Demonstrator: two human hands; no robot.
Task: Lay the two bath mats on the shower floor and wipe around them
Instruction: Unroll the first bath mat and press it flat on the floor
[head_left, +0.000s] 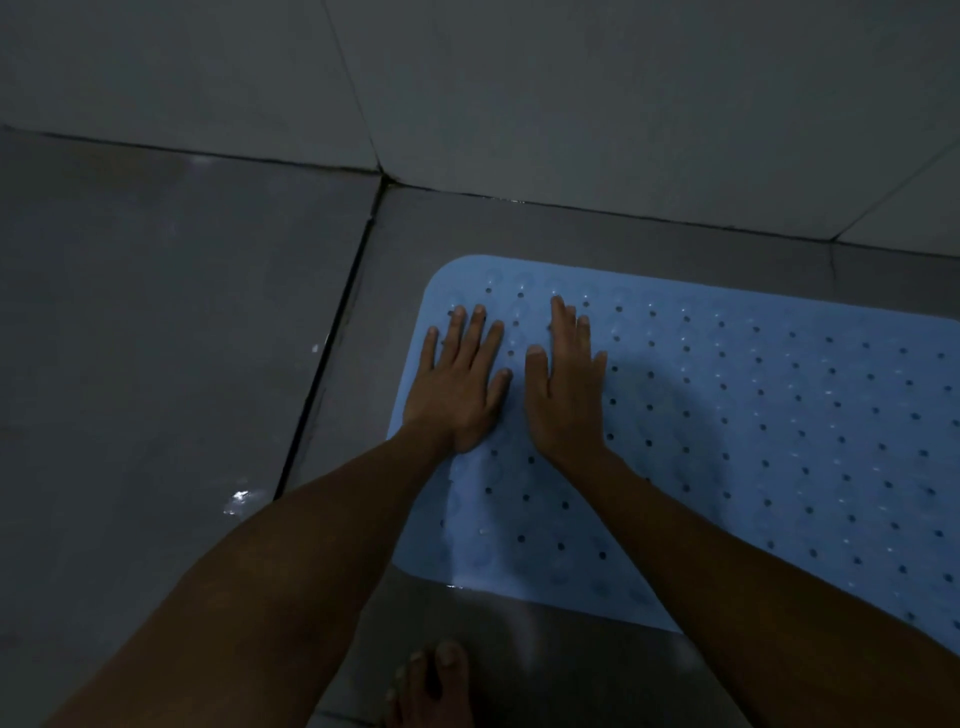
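**First mat pressed flat on the shower floor**

Head view: a blue perforated bath mat (727, 415) lies flat on the grey tiled shower floor (156, 338), its far left corner close to the base of the wall (519, 104). The left hand (457, 384) and the right hand (566, 384) rest side by side on the mat's left end, fingers straight and spread, palms down, gripping nothing. A bare foot (431, 686) stands on the wet floor just near of the mat. Only one mat is in view; the second is not visible.

The step in hand appears to be pressing the first mat down. Next, likely, comes smoothing it further right, then fetching the second mat and a cloth.
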